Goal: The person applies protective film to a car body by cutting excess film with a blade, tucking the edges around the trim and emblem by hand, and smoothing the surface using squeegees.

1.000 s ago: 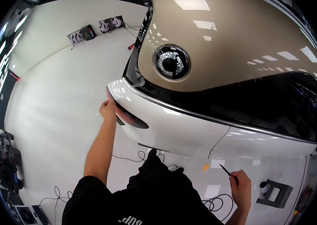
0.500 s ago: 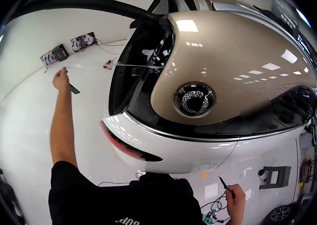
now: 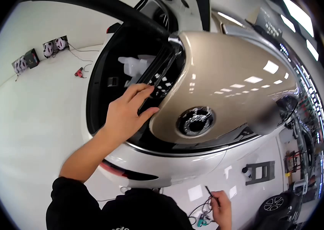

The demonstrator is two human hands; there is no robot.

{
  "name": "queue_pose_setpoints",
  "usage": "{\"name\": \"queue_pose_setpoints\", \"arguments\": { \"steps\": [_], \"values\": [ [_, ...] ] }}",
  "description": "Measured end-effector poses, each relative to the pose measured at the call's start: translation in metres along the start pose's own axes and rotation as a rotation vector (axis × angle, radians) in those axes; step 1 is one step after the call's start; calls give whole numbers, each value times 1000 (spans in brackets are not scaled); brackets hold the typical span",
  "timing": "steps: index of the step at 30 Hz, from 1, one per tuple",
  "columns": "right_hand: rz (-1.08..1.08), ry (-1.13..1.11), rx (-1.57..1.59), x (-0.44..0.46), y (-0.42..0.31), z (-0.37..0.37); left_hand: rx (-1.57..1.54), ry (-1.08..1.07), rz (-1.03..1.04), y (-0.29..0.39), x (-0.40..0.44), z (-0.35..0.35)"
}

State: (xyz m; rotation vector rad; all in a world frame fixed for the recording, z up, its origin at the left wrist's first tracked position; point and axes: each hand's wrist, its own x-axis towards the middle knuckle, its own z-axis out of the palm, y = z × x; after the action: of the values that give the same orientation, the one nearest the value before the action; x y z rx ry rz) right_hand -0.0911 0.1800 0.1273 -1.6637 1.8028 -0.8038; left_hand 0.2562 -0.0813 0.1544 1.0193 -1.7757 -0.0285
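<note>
My left hand [image 3: 125, 113] reaches over the back of a car, fingers spread, with thumb and fingertips at the rear edge of the beige panel [image 3: 223, 76] beside glossy black trim [image 3: 164, 82]. I see nothing held in it. Low on the right, my right hand [image 3: 221, 209] is closed around a slim black knife-like tool [image 3: 208, 190], its end pointing up and left. A round, shiny black disc [image 3: 196, 121] with a sparkling ring sits on the beige panel. Left of that panel is the open, dark rear compartment [image 3: 100, 94], with whitish plastic [image 3: 133, 66] in it.
The white rear body [image 3: 185, 165] and red tail light [image 3: 112, 168] lie close in front of me. A grey step stool [image 3: 260, 172] and a teal tool [image 3: 203, 220] with cable are on the floor. A red tool [image 3: 79, 72] and boxes [image 3: 31, 58] lie far left.
My left hand has moved from far out on the left, where a thin clear strand stretched toward the car, to the panel's edge. The strand is no longer visible. My right hand keeps its tool.
</note>
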Motion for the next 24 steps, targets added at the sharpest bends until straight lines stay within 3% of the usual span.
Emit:
{"name": "queue_pose_setpoints", "arguments": {
  "steps": [2,6,8,12,15,19,22,24],
  "values": [
    [-138,15,-70,-7,9,-8,147,70,148,-4,3,1],
    [-37,145,-51,-21,42,-12,308,20,252,-4,24,-22],
    [10,147,8,-22,63,-11,337,163,278,-5,42,-31],
    [20,130,30,-14,61,-12,501,499,200,-34,78,-50],
    [-119,183,-75,-7,41,-15,615,566,-14,-82,87,-70],
    [-149,121,-116,8,33,-22,668,443,-235,-136,81,-76],
    [-174,99,-63,21,22,-19,756,184,-552,-185,51,-81],
    [-105,109,52,26,22,-14,713,-127,-666,-225,9,-95]
  ]
}}
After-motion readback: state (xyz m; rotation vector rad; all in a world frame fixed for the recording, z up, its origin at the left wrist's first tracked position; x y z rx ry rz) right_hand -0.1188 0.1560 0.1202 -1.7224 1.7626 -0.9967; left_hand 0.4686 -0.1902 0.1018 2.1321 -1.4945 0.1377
